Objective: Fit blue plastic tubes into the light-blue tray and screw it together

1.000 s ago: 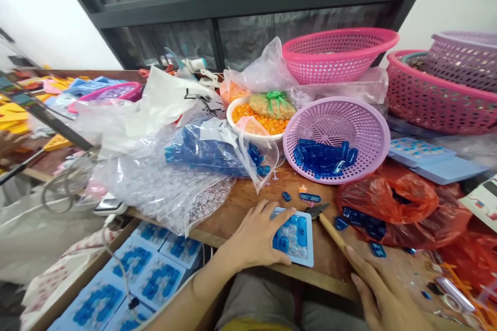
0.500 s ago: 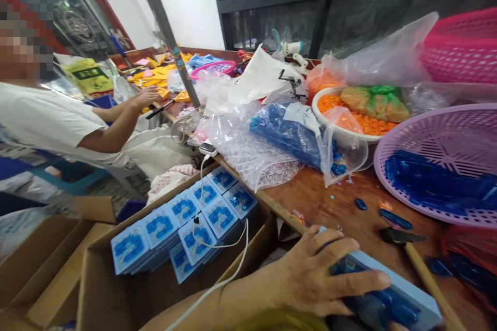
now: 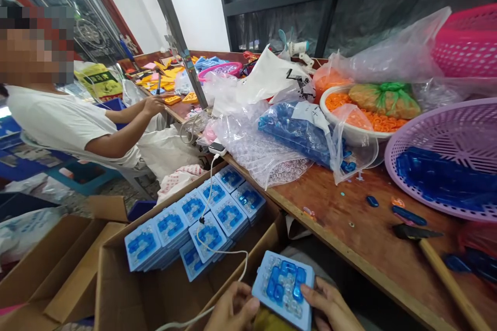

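Both hands hold a light blue puzzle tray [image 3: 282, 288] with dark blue pieces set in it, low in the view over my lap. My left hand [image 3: 232, 307] grips its left edge and my right hand [image 3: 330, 307] grips its right edge. Just left of it stands a cardboard box [image 3: 128, 289] with stacks of finished blue trays [image 3: 194, 222] and a white cable lying across them. On the wooden table [image 3: 349, 238] to the right lie a hammer [image 3: 430, 253] and a few loose blue pieces [image 3: 407, 214].
A lilac basket [image 3: 438, 134] of blue pieces, a white bowl [image 3: 349, 132] of orange beads, clear bags [image 3: 272, 150] and a pink basket [image 3: 466, 41] crowd the table. Another person [image 3: 77, 124] in a white shirt works at the far left.
The tray has come off the table edge down to my lap. My right hand left the hammer handle and now holds the tray too. The view has turned left.
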Available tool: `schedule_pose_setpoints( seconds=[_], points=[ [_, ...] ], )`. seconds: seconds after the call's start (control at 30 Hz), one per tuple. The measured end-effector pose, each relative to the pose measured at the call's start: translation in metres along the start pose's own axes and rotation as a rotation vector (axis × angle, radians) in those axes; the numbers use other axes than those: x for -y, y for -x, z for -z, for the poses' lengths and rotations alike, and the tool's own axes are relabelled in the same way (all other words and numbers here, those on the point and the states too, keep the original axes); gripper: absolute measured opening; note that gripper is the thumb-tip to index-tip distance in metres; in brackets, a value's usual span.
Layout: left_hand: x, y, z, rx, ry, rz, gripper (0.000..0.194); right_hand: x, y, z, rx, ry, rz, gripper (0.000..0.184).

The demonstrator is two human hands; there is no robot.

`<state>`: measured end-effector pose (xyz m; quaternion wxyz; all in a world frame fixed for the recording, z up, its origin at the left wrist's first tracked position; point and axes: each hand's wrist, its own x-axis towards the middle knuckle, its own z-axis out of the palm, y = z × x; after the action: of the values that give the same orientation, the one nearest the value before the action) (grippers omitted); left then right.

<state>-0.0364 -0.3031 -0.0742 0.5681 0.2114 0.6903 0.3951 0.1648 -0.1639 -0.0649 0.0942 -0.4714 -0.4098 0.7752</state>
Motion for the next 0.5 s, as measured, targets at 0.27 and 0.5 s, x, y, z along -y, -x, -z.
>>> schedule_pose_setpoints(
  seconds=[0.27,0.5],
  points=[
    [-0.014,-0.012,0.001,0.066,0.630,0.198,0.071,0.006,-0.012,-0.028,0.261,0.136,-0.052,0.075],
    [-0.020,0.010,0.103,0.333,0.385,0.291,0.063,0.007,-0.015,-0.010,0.260,0.202,0.045,0.069]
  ],
)
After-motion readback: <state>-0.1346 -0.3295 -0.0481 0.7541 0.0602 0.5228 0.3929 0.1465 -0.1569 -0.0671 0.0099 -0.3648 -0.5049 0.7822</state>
